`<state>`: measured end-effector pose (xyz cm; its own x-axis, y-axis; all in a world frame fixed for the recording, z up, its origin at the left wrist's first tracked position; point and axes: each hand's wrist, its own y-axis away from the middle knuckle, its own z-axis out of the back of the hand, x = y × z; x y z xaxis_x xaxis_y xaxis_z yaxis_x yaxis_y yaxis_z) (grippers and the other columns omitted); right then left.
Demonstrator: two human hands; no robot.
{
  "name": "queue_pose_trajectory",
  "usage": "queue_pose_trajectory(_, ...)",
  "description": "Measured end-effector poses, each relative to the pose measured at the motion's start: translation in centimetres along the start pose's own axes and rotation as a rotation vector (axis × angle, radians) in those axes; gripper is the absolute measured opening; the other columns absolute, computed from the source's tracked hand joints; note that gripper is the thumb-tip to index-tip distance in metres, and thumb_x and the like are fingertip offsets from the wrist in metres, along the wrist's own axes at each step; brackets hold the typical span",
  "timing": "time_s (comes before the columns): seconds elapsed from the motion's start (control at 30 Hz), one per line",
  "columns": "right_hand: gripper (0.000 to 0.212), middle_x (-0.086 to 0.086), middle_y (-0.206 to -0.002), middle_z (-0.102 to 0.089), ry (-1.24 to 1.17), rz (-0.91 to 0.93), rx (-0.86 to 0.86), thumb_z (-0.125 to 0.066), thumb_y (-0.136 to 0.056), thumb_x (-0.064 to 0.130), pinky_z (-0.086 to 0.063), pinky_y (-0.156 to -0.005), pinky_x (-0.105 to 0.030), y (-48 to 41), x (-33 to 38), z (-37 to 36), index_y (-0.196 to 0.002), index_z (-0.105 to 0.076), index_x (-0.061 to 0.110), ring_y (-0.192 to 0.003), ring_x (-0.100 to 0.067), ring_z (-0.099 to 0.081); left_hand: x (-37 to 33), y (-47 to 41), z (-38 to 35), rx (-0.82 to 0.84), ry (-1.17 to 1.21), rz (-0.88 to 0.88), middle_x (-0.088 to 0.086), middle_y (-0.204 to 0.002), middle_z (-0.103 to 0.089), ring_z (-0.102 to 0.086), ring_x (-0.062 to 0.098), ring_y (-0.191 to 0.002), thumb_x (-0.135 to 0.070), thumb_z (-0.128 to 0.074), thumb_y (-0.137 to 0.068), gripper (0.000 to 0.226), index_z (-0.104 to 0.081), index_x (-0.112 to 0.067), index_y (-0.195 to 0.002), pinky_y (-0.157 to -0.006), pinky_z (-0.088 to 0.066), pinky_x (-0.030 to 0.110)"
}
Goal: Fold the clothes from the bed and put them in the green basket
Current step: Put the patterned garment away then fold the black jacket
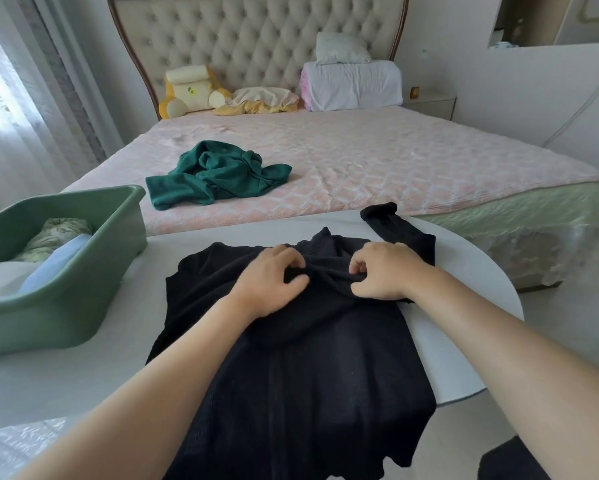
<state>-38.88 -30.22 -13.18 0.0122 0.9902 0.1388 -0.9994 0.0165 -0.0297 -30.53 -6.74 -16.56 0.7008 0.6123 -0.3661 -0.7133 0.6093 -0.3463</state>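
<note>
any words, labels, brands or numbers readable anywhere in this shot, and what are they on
No text in this view can be read.
Small green mark on the plush toy by the headboard: too small and blurred to read.
Black top, green garment, green basket: no print, label or number shows.

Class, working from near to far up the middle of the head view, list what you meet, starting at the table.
Near to far: black garment on the white table → dark green garment crumpled on the pink bed → yellow plush cushion → tufted headboard.
</note>
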Motion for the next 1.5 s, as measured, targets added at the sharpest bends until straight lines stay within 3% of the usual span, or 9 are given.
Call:
queue_pose_trajectory(0.17,0.025,0.007,-0.114,-0.068,-0.046,-0.119,-0.191,-0.045,-0.100,0.031,-0.036,-0.097,-0.038,-0.3,-1.0,-0.4,-0.109,-0.068,0.031,-0.109,-0.021,-0.059,-0.6,1.2,-0.4,0.117,-0.038,0.090,-0.009,-0.145,-0.053,-0.047,0.013,-0.134,-0.026,-0.047,-0.099,0.049,-0.045,-0.033,-0.148,-0.109,-0.040,0.030)
queue_pose_trajectory(0.37,0.031,0.005,-0.109,-0.063,0.260,-0.149,-0.175,-0.044,-0.090,0.026,-0.033,-0.103,-0.042,0.4,-1.4,1.0,-0.098,-0.073,0.034,-0.109,-0.023,-0.050,-3.5,1.7,1.8,0.247,0.366,0.192,-0.021,-0.132,-0.061,-0.053,-0.012,-0.115,-0.003,-0.046,-0.086,0.044,-0.079,-0.032,-0.080,-0.105,-0.044,0.025)
queue_pose_trajectory(0.5,0.032,0.011,-0.106,-0.060,-0.002,-0.046,-0.133,-0.050,-0.084,0.018,-0.037,-0.102,-0.038,0.9,-0.5,0.8,-0.099,-0.072,0.035,-0.112,-0.020,-0.050,-4.8,2.2,2.5,0.583,0.511,0.197,-0.011,-0.140,-0.058,-0.041,-0.001,-0.135,-0.013,-0.049,-0.083,0.037,-0.081,-0.030,-0.088,-0.114,-0.023,0.022)
queue_pose_trajectory(0.6,0.039,0.007,-0.122,-0.062,-0.108,0.042,-0.123,-0.048,-0.089,0.019,-0.041,-0.101,-0.035,0.6,1.1,0.1,-0.122,-0.065,0.032,-0.121,-0.019,-0.051,-4.5,2.0,2.8,0.277,0.823,0.320,0.004,-0.112,-0.074,-0.067,0.012,-0.111,0.007,-0.041,-0.086,0.038,-0.077,-0.006,-0.092,-0.105,-0.046,0.032)
queue_pose_trajectory(0.73,0.057,0.002,-0.141,-0.053,-0.143,0.114,0.065,-0.049,-0.090,0.017,-0.034,-0.112,-0.040,0.2,3.6,-1.7,-0.145,-0.045,0.030,-0.132,-0.022,-0.045,-0.1,1.6,3.7,-0.171,0.422,0.452,-0.009,-0.094,-0.074,-0.068,0.007,-0.092,0.008,-0.035,-0.084,0.047,-0.072,-0.021,-0.087,-0.086,-0.052,0.030)
queue_pose_trajectory(0.93,0.064,-0.001,-0.148,-0.048,-0.275,0.102,0.102,-0.046,-0.091,0.013,-0.031,-0.115,-0.045,-1.9,6.9,-2.0,-0.152,-0.035,0.027,-0.138,-0.024,-0.040,9.9,2.5,6.5,0.252,-0.261,0.525,-0.004,-0.114,-0.061,-0.054,0.022,-0.114,-0.030,-0.051,-0.095,0.015,-0.060,-0.031,-0.108,-0.106,-0.037,0.040)
queue_pose_trajectory(1.13,0.036,0.000,-0.130,-0.062,-0.047,0.061,-0.048,-0.043,-0.103,0.013,-0.043,-0.089,-0.038,-4.4,8.1,-3.1,-0.136,-0.048,0.025,-0.116,-0.025,-0.055,11.9,2.9,7.8,-0.039,-0.411,0.333,0.001,-0.109,-0.067,-0.058,0.026,-0.104,-0.032,-0.056,-0.098,0.016,-0.065,-0.023,-0.108,-0.098,-0.029,0.039)
queue_pose_trajectory(1.37,0.033,0.007,-0.108,-0.053,-0.132,0.270,-0.212,-0.057,-0.085,0.014,-0.039,-0.101,-0.035,-4.6,11.4,-2.8,-0.114,-0.063,0.028,-0.108,-0.017,-0.047,10.8,4.9,7.1,-0.187,-0.304,0.135,-0.005,-0.097,-0.054,-0.052,0.024,-0.096,-0.015,-0.066,-0.083,0.026,-0.059,-0.022,-0.107,-0.079,-0.041,0.035)
queue_pose_trajectory(1.5,0.025,0.014,-0.095,-0.051,-0.190,0.450,0.005,-0.068,-0.079,0.043,-0.044,-0.086,-0.029,-3.6,14.2,-2.6,-0.103,-0.066,0.036,-0.093,-0.008,-0.049,10.0,8.3,8.2,0.090,-0.063,0.073,-0.013,-0.083,-0.052,-0.050,0.005,-0.078,-0.049,-0.068,-0.077,0.026,-0.051,-0.032,-0.088,-0.066,-0.044,0.028)
